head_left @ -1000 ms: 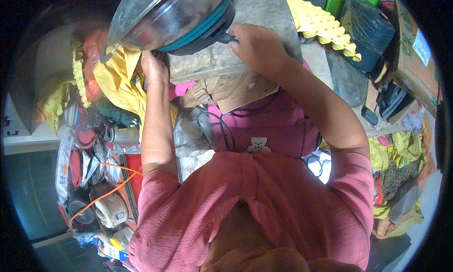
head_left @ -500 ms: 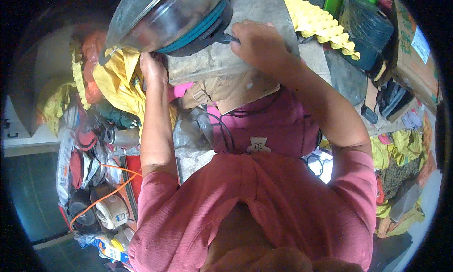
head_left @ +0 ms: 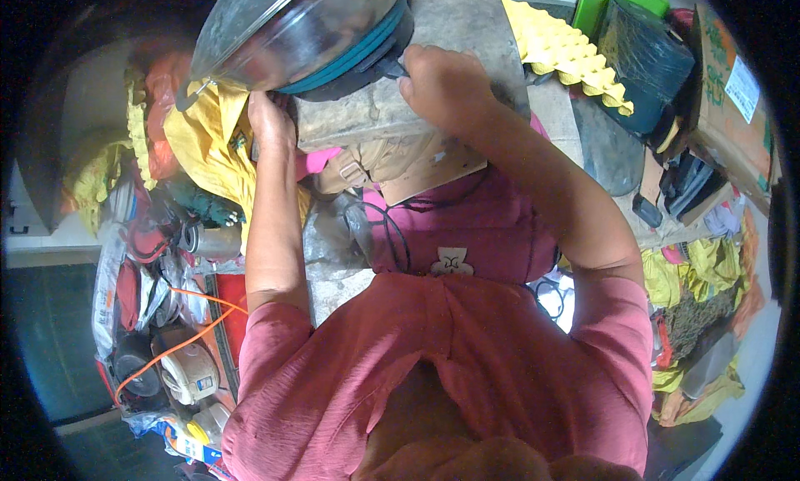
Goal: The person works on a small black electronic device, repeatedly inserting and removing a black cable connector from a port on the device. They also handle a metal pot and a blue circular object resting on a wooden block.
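Observation:
A large round glossy piece (head_left: pixel 308 39), with a see-through rim and teal bands round its base, stands tilted on a worn grey board (head_left: pixel 467 22). From its base a short black handle (head_left: pixel 387 67) sticks out to the right. My right hand (head_left: pixel 446 81) is closed round the end of that handle. Below the rim on the left, my left hand (head_left: pixel 271 121) is at the board's left edge, its fingers mostly hidden. A small metal hook (head_left: pixel 193 95) hangs at the rim's lower left.
Beneath the board are a tan strap with a buckle (head_left: pixel 354 174) and a magenta bag (head_left: pixel 500 239). Yellow cloth (head_left: pixel 204 152) hangs at left, above a metal can (head_left: pixel 212 242). Right of the board lie a yellow bumpy strip (head_left: pixel 567 47) and a cardboard box (head_left: pixel 733 106).
My right hand has shifted slightly left and down with the handle. The round piece has moved a little to the right; my left hand has stayed almost in place.

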Available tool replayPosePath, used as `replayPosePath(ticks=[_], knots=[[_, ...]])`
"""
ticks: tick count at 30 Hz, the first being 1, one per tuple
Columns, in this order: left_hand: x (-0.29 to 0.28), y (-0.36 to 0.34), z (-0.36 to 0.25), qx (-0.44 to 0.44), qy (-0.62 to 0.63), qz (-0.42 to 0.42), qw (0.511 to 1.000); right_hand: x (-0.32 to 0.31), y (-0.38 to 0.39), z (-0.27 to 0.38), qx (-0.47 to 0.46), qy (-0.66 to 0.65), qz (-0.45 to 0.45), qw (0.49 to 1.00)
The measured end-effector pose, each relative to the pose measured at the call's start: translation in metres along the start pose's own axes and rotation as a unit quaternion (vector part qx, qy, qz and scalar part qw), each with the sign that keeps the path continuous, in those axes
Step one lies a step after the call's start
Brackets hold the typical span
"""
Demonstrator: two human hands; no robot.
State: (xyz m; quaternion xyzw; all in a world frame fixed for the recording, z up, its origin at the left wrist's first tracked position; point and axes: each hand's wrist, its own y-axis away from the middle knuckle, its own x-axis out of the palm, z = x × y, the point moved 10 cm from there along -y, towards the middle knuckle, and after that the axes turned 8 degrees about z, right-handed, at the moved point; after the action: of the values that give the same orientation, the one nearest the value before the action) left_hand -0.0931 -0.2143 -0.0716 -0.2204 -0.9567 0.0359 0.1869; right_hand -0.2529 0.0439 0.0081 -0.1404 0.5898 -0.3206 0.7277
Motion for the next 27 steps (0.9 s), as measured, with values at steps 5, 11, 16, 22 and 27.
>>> replayPosePath(ticks=[5, 11, 16, 22, 27], knots=[[0.016, 0.012, -0.014, 0.02, -0.002, 0.012, 1.0, -0.002, -0.002, 0.002, -0.021, -0.022, -0.008, 1.0], [0.019, 0.014, -0.015, 0.024, 0.0, 0.016, 1.0, -0.01, -0.006, 0.005, -0.039, -0.023, -0.03, 0.999], [0.009, 0.008, -0.011, 0.019, -0.027, 0.014, 0.999, -0.01, -0.006, 0.004, -0.038, -0.029, -0.046, 0.998], [0.013, 0.01, -0.012, 0.024, -0.018, 0.022, 0.999, -0.007, -0.012, 0.009, -0.043, -0.017, 0.016, 0.999], [0.014, 0.009, -0.011, 0.013, -0.012, 0.027, 0.999, 0.009, -0.006, 0.001, 0.013, -0.01, 0.085, 0.996]])
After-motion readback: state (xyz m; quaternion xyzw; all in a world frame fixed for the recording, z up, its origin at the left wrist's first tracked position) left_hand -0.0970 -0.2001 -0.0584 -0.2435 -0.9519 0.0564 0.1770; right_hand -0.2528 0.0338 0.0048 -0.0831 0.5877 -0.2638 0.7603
